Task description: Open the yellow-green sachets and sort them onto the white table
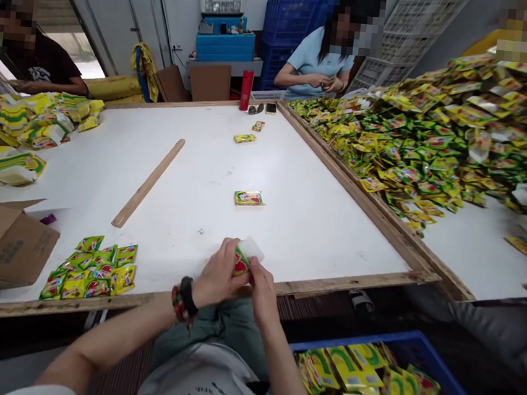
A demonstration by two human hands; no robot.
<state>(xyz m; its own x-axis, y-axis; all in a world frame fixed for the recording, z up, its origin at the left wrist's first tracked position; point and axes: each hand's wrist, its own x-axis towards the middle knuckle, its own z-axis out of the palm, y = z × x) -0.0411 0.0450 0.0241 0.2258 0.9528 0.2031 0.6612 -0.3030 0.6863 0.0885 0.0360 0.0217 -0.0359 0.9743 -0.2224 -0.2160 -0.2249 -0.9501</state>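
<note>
In front of my body, at the near edge of the table, my left hand (218,269) is closed around a small green and red packet (240,262). A whitish, translucent flap (253,249) sticks up at the packet's far end; I cannot tell whether it is part of it. My right hand (262,284) pinches the same packet from the right side, its fingertips touching my left hand's work. Beyond my hands a single yellow-green packet (248,198) lies flat. To the left, a cluster of filled small packets (93,271) sits near the table edge.
A wooden stick (148,183) lies across the white table (202,160). An open cardboard box (4,247) stands left. Beyond a wooden rail (352,187) is a big packet heap (418,138). A blue crate (452,371) holds yellow packs at my right. Co-workers sit around.
</note>
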